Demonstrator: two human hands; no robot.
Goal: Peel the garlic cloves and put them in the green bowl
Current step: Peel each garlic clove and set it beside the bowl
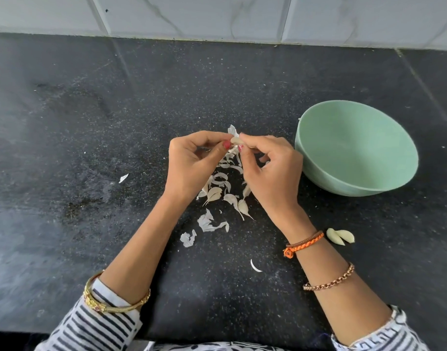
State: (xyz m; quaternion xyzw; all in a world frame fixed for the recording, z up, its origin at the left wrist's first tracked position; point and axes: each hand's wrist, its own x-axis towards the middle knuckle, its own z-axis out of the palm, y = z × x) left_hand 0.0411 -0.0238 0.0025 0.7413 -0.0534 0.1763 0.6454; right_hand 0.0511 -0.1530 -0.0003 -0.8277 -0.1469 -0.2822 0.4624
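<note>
A black speckled counter [116,122] runs to a wall of pale tiles [217,13] at the far side. The green bowl [356,150] stands on it to the right, tipped a little in this wide view, and its inside looks bare as far as the picture shows. Just left of the bowl, both hands meet above the counter: the left hand [192,163] and the right hand [270,168] each pinch one garlic clove [236,141] between thumb and fingertips, the other fingers curled loosely under. The clove lies with its long axis roughly left to right, between the two thumbs, and a flap of white skin [233,129] stands off it on the far side. It looks pale and partly bared, so the peeling seems to be under way. The right hand is the nearer one to the bowl, whose rim lies close to its knuckles, so carrying the clove over would be a short move to the right. Below the hands lie unpeeled cloves [215,195] among scattered skins [207,221]. Two peeled cloves [340,236] rest on the counter near the right wrist, on the near side of the bowl and not yet in it.
</note>
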